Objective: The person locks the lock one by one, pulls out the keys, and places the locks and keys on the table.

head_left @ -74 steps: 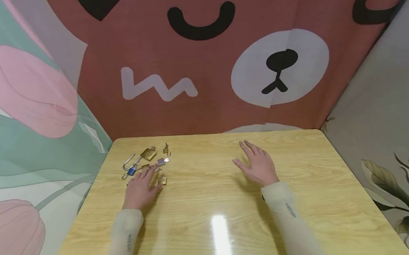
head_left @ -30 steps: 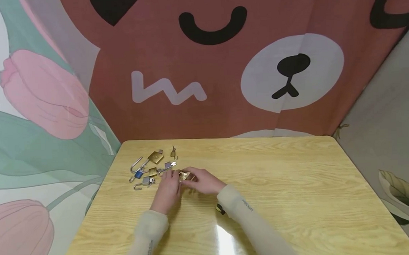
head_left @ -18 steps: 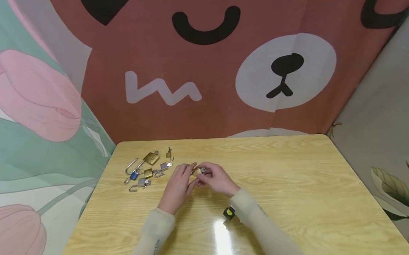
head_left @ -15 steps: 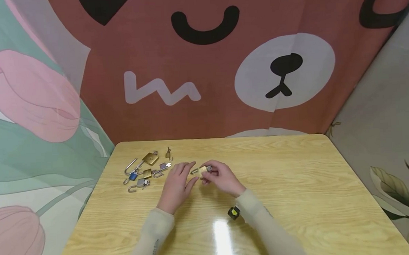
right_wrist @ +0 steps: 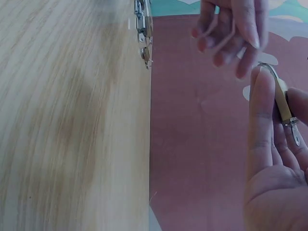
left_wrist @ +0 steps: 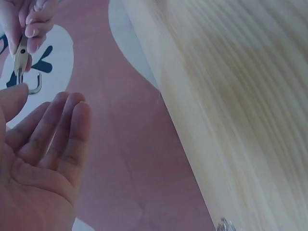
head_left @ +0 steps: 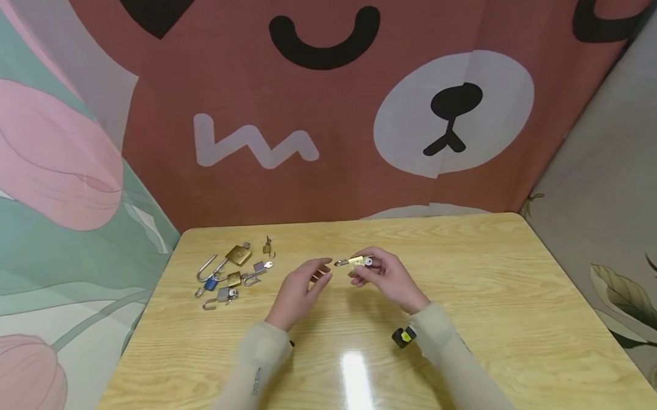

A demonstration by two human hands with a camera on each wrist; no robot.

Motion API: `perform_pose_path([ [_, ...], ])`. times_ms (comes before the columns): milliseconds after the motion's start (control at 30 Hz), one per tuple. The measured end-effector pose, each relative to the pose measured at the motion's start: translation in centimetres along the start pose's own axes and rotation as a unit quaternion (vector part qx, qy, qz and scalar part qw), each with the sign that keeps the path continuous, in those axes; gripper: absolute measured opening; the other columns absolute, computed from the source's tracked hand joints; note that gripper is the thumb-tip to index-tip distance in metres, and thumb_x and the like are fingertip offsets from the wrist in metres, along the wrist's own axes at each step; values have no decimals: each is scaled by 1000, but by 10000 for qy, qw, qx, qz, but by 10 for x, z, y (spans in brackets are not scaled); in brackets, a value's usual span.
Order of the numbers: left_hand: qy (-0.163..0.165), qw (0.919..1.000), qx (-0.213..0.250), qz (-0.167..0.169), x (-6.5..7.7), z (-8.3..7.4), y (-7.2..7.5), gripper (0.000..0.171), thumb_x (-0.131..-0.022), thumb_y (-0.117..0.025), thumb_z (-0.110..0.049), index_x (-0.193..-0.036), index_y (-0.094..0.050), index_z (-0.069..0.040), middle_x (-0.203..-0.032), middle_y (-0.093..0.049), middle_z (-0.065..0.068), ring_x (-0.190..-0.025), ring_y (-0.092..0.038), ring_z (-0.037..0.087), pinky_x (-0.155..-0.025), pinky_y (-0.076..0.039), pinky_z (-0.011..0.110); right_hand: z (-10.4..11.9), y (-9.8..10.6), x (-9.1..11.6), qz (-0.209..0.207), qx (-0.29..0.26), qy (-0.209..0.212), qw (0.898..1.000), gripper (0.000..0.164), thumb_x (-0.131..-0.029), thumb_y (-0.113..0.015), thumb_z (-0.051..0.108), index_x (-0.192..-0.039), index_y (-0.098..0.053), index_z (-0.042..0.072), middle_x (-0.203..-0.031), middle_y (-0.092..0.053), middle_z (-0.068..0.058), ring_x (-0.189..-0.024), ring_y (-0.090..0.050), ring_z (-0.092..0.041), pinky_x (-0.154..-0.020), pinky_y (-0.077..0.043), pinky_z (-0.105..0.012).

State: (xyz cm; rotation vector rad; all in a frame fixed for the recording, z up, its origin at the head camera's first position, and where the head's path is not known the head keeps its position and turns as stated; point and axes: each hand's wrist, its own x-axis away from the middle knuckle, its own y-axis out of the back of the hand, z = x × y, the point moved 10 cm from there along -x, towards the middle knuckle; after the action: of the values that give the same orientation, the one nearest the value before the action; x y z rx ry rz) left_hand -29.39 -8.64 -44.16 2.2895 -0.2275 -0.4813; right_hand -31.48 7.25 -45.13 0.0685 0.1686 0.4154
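A small brass padlock (head_left: 356, 261) is held above the table by my right hand (head_left: 392, 282), pinched between thumb and fingers. A key (right_wrist: 295, 135) sticks out of its bottom end. Its shackle (left_wrist: 38, 84) is swung open, the hooked end free, and points toward my left hand (head_left: 298, 295). That hand is raised with its fingers loosely bent and parted, a short gap away from the shackle, holding nothing. In the right wrist view the thumb and fingers lie on the sides of the padlock body.
Several other padlocks lie at the table's back left, among them a large brass padlock (head_left: 239, 255), a blue padlock (head_left: 211, 283) and a grey padlock (head_left: 224, 294) with a key. The wooden table (head_left: 474, 272) meets a printed cloth (head_left: 251, 196) at its back edge.
Both hands came together around the brass padlock beside the pile. The right hand then carried it right and away from the left hand, which let go and followed a little.
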Motion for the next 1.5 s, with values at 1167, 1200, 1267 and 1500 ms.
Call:
perform_pose_path([
  [1167, 184, 9934, 1107, 238, -7, -9, -26, 34, -108, -32, -35, -85, -48, -15, -64, -42, -3, -52, -34, 9, -49, -32, 20, -3, 1, 4, -257, -111, 347, 9990, 24, -94, -65, 12, -110, -63, -6, -97, -66, -37, -75, -70, -24, -69, -64, -38],
  [1200, 189, 9935, 1097, 231, -7, -8, -26, 34, -108, -32, -35, -85, -48, -16, -64, -42, -3, -52, -34, 9, -49, -32, 20, -3, 1, 4, -250, -146, 358, 9989, 24, -94, -65, 12, -110, -63, -6, -98, -66, -38, -75, -70, -24, -69, -64, -38],
  [1267, 172, 9938, 1075, 205, -8, -8, -26, 35, -108, -32, -36, -84, -48, -16, -64, -42, -3, -53, -34, 9, -49, -32, 20, -4, 0, 4, -247, -194, 382, 9988, 25, -94, -65, 12, -110, -63, -7, -99, -64, -41, -75, -71, -25, -70, -64, -38],
  [1500, 92, 9940, 1083, 110, -9, -11, -25, 35, -108, -33, -36, -84, -49, -16, -64, -43, -2, -53, -35, 11, -49, -32, 20, -3, 0, 2, -257, -245, 423, 9985, 26, -93, -66, 13, -109, -63, -8, -98, -66, -37, -75, -71, -25, -69, -64, -39],
])
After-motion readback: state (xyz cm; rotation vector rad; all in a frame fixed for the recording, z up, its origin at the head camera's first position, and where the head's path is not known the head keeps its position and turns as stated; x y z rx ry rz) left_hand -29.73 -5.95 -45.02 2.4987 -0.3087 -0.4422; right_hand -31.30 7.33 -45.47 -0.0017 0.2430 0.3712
